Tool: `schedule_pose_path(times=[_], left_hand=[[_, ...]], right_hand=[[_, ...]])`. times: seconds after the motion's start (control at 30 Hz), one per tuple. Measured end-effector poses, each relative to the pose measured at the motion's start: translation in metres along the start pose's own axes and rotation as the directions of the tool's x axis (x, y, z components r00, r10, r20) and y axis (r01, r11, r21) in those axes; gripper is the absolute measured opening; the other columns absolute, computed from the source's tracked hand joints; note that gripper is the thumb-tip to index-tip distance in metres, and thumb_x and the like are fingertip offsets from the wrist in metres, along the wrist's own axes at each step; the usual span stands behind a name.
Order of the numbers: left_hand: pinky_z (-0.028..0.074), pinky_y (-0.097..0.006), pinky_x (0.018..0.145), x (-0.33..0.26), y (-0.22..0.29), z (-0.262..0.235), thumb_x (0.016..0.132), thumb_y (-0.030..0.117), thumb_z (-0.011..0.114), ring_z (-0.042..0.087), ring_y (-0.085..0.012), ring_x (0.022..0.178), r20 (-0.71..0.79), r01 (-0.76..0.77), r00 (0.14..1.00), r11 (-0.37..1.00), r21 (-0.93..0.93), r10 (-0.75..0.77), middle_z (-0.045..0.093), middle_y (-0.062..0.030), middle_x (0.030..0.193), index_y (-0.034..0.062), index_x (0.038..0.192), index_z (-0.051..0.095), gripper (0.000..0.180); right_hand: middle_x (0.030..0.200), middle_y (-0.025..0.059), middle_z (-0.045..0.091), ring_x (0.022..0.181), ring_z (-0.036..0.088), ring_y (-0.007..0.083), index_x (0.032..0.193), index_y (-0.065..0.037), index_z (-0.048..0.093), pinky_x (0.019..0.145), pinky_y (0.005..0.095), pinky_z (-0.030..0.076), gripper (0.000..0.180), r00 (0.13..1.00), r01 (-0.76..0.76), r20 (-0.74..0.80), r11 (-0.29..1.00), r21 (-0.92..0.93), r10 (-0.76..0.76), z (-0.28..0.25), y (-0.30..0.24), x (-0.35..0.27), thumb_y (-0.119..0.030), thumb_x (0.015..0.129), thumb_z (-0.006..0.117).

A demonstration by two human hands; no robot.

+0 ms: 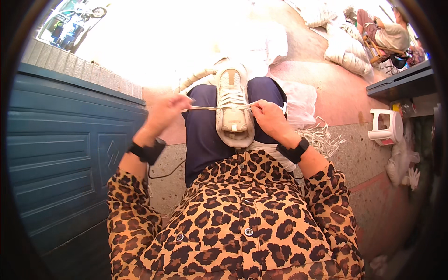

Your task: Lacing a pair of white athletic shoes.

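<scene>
Between my knees sits a cream-coloured sneaker (pixel 233 120), its toe pointing away from me and its heel opening toward me. A pale flat shoelace (pixel 205 108) crisscrosses up its front and stretches out sideways from the top in both directions. My left hand (pixel 164 112), a little blurred, is closed on the lace end to the left of the shoe. On the other side, my right hand (pixel 270 116) pinches the other lace end close to the shoe's edge. The lace looks taut between the two hands.
A heap of loose white laces (pixel 324 140) lies on the floor at my right, by a thin white plastic sheet (pixel 301 102). Farther right stands a white stool (pixel 386 127). A blue panelled door (pixel 60 144) is at my left. Stuffed sacks (pixel 347 51) and a seated person (pixel 389 32) are far right.
</scene>
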State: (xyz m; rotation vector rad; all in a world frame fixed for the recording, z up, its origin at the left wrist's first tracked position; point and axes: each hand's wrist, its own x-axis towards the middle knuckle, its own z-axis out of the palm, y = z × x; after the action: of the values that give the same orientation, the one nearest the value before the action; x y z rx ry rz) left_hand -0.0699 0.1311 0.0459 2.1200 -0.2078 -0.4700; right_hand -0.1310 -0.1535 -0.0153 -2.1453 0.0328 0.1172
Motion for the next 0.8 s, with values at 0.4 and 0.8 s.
schedule_pose_path(times=[0.4,0.8], left_hand=[[0.042,-0.038,0.073,0.003,0.008,0.073,0.08,0.011,0.057,0.051,-0.0287,0.081,-0.062,-0.353,0.878,0.728,0.588,0.475,0.06,-0.0091,0.079,0.0054,0.081,0.062,0.008],[0.042,-0.036,0.071,0.007,0.015,0.076,0.077,0.015,0.06,0.052,-0.0254,0.08,-0.048,-0.35,0.871,0.684,0.64,0.49,0.061,-0.0071,0.076,0.005,0.075,0.063,0.011]], right_hand=[[0.076,0.0162,0.062,0.073,0.059,0.0343,0.085,-0.003,0.061,0.065,0.0427,0.046,0.022,0.955,0.263,-0.05,0.917,-0.299,-0.291,0.002,-0.005,-0.002,-0.021,0.088,0.048],[0.082,0.0044,0.061,0.083,0.052,0.022,0.082,-0.009,0.064,0.073,0.0365,0.037,0.021,0.946,0.223,-0.063,0.784,-0.58,-0.317,0.0,-0.023,-0.009,-0.028,0.083,0.055]])
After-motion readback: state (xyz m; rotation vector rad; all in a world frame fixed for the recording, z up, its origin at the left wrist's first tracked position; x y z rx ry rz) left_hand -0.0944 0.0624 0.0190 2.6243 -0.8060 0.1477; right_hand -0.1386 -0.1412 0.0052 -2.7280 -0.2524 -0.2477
